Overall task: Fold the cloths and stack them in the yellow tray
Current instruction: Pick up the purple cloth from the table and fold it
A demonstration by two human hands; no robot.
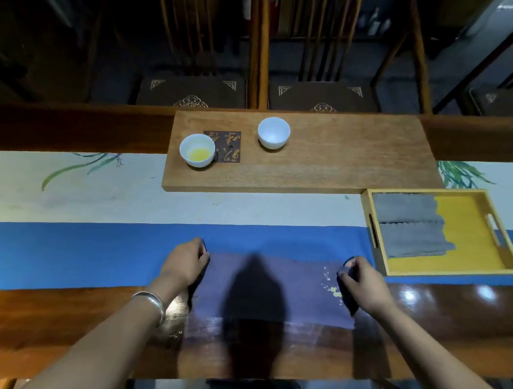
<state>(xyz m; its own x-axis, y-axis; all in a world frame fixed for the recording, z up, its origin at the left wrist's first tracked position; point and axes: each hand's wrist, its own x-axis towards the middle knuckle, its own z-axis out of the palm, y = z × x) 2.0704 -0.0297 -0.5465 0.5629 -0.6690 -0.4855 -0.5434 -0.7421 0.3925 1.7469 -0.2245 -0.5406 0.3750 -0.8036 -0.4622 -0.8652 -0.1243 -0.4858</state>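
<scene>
A dark purple cloth (300,288) with small yellow flower embroidery lies flat at the near edge of the table, across the blue runner and the wood. My left hand (185,263) grips its left edge near the far corner. My right hand (361,282) grips its right edge near the far corner. The yellow tray (471,236) stands to the right, just beyond my right hand. Inside it, on its left half, lie two folded grey cloths (408,226), one behind the other.
A wooden board (327,163) sits further back with two white cups, the left cup (197,150) holding yellow liquid and the right cup (273,133) empty. A white and blue table runner (94,237) covers the table. Two wooden chairs stand behind the table.
</scene>
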